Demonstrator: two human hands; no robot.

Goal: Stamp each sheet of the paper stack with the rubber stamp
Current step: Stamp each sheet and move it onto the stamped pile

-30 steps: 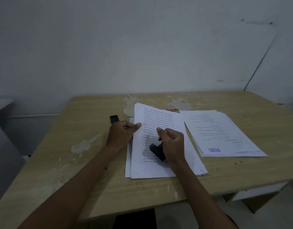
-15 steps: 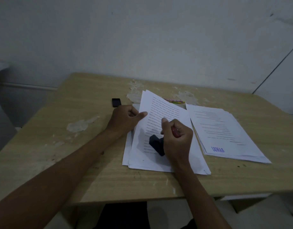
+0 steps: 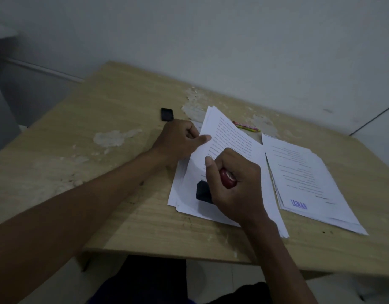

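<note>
- Wooden table [image 3: 114, 119], pale top with patches of worn finish.
- Paper stack [image 3: 235, 139], printed sheets, near table's front edge; top sheet's left side lifted.
- Left hand [image 3: 178, 141]: pinches lifted sheet's left edge, thumb on top.
- Right hand [image 3: 235, 185]: fist curled round rubber stamp [image 3: 203, 191], red handle, black base on sheet.
- Second pile [image 3: 309, 183], just right of stack; blue stamp mark on top sheet.
- Black lid [image 3: 167, 114], beyond left hand.
- Pens [image 3: 247, 126], behind stack.
</note>
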